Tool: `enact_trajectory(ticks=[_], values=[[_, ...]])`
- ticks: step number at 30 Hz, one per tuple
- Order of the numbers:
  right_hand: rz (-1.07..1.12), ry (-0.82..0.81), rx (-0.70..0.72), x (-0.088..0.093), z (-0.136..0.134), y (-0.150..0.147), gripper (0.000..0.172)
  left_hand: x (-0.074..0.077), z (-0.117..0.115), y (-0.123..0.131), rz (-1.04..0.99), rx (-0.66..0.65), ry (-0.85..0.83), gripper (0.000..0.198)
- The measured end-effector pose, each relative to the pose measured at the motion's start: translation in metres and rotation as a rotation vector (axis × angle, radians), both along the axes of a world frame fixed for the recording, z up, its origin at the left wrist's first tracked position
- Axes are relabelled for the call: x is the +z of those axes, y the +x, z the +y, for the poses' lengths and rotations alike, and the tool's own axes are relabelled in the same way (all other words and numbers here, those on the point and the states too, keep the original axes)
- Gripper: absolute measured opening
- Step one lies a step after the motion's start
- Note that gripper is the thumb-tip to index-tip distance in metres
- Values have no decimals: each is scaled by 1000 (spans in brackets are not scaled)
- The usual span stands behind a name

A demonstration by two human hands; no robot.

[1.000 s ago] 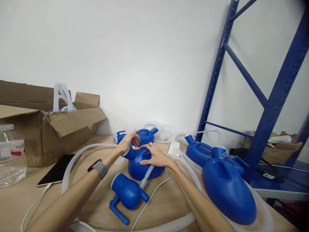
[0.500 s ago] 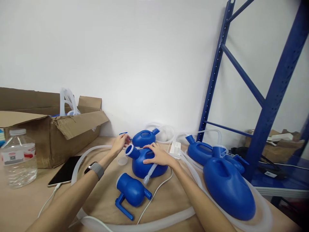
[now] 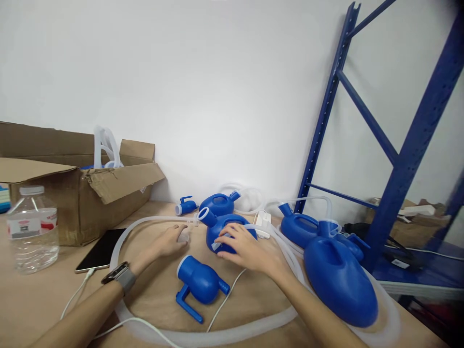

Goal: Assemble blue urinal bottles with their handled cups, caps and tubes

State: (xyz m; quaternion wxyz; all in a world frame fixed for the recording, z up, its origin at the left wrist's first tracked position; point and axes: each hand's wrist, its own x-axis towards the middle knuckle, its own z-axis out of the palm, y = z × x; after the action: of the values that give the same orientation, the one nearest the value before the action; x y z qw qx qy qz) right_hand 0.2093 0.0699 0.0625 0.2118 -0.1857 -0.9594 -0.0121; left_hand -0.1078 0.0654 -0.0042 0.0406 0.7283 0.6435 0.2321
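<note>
My right hand (image 3: 241,246) lies with spread fingers against the front of a blue jug (image 3: 213,235), beside the end of a clear tube. The jug's round white-rimmed mouth points up and left. My left hand (image 3: 168,241) hovers over the table to the left of the jug, fingers apart, near a small clear cap (image 3: 184,235). In front of both hands lies a blue spouted fitting (image 3: 201,282) with a side handle. Behind them are a smaller blue fitting (image 3: 186,206) and a second blue jug (image 3: 216,205).
More blue jugs (image 3: 339,280) stand at the right among looped clear tubing (image 3: 261,326). An open cardboard box (image 3: 68,208), a water bottle (image 3: 32,232) and a phone (image 3: 99,251) are at the left. A blue metal rack (image 3: 395,174) rises at the right.
My left hand has drawn back from the small rear fitting, toward me. The nearer jug has shifted slightly right and back, and my right hand has slid from its top to its front.
</note>
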Motion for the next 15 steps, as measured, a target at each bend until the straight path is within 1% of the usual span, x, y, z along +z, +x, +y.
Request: enact_trajectory(ticks=[2,3,5,7,9,10,11,12,15], values=[[-33,-58,-24,-14,-18,6,37,1,-4,-5,16,-16,10,63],[-22,-117,-48,-23,-25,8,40,1,-6,-8,37,-11,12,65],[31,-275,-78,-40,-34,11,47,0,-9,-12,90,10,14,68],[69,-419,-71,-53,-36,11,56,0,-13,-16,132,26,10,66],[70,-498,-40,-60,-37,9,71,2,-17,-17,137,13,22,60],[72,-516,-27,-61,-38,8,79,4,-20,-16,131,-6,45,59],[82,-528,-22,-62,-38,6,83,6,-23,-14,125,-28,78,61],[109,-538,-25,-62,-38,5,80,7,-25,-12,119,-56,116,65],[283,-600,-69,-62,-37,3,49,10,-31,-3,97,-176,179,78]])
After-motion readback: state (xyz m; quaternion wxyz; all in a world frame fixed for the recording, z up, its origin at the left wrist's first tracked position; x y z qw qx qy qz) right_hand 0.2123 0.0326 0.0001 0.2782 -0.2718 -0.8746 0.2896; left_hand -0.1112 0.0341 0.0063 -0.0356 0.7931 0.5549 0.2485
